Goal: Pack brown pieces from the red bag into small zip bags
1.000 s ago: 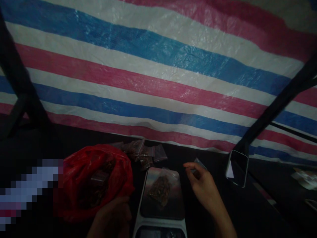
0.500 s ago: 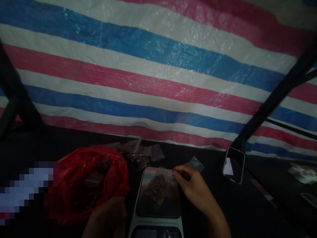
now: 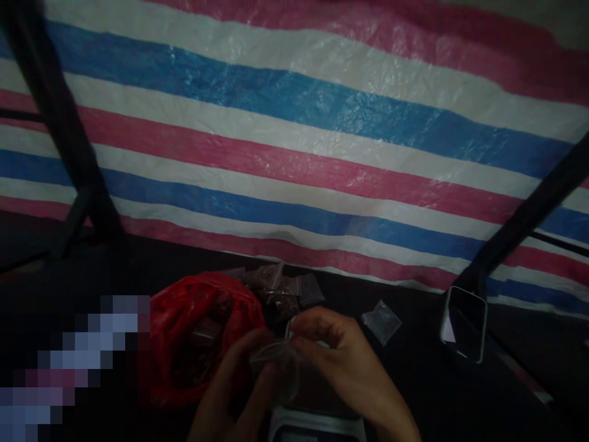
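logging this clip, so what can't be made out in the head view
All head view:
Digital scale: display partly cut off by the bottom edge.
Clear plastic bag: lower part hidden behind the left hand.
Red plastic bag: contents too dark to identify.

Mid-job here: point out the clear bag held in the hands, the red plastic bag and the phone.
Held clear bag (image 3: 286, 363): head view, on its see-through film.
Red plastic bag (image 3: 177, 302): head view, on its far-left wall.
Phone (image 3: 466, 325): head view, on its dark face.
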`<state>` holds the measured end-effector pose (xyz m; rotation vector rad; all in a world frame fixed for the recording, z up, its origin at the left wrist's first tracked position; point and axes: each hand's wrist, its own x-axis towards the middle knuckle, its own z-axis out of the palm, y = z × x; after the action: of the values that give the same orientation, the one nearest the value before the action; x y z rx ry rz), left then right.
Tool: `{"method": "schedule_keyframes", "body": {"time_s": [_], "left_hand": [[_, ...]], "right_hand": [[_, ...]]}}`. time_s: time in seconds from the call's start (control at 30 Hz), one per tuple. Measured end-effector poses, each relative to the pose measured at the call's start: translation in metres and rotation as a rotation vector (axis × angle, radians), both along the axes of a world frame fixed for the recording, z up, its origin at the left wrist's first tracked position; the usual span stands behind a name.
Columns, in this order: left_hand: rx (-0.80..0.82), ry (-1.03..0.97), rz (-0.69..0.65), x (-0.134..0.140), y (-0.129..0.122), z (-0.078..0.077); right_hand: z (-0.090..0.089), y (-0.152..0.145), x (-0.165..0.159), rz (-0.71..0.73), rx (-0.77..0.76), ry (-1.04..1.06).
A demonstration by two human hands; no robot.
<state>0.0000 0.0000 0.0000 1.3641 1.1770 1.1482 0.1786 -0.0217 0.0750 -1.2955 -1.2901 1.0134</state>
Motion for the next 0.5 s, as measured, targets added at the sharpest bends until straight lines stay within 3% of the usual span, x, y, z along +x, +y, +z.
{"method": "schedule_keyframes", "body": {"time_s": [0.07, 0.17, 0.5], "left_hand": [[-0.063, -0.043, -0.058, -0.003, 0.006, 0.006], [-0.064, -0.084, -0.016, -0.008, 0.011, 0.009], [-0.144, -0.135, -0.031, -0.025, 0.019, -0.002]], "right_hand": [[-0.003, 0.007, -0.014, 0.036, 0.007, 0.033], [-0.007, 0.015, -0.028, 0.015, 0.037, 0.041], [-0.005, 0.030, -0.051, -0.040, 0.129, -0.033]]}}
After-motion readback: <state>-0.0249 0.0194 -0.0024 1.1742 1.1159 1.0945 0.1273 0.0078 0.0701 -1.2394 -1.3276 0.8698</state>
